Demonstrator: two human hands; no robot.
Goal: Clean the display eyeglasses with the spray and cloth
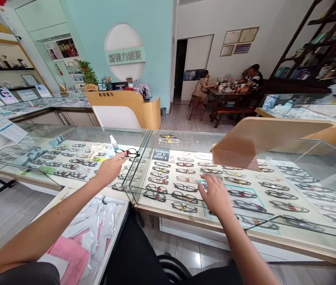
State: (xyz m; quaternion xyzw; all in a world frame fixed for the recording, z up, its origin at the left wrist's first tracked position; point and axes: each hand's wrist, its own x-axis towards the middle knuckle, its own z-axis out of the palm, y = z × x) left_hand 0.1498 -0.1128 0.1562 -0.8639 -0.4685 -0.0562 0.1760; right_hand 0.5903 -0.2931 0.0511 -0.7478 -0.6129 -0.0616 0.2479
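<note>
My left hand reaches out over the left display case, its fingers closed on a dark-framed pair of eyeglasses at the glass top. Just behind the eyeglasses stands a small white spray bottle with a blue lower part. Beside it lies a crumpled whitish cloth. My right hand hovers over or rests on the right display case, fingers apart and nothing in them. Rows of eyeglasses lie under the glass below it.
An open drawer with pink cloths and clear plastic packets sits at lower left. A brown board stands on the right case. Beyond are a wooden service counter and two people seated at a dark table.
</note>
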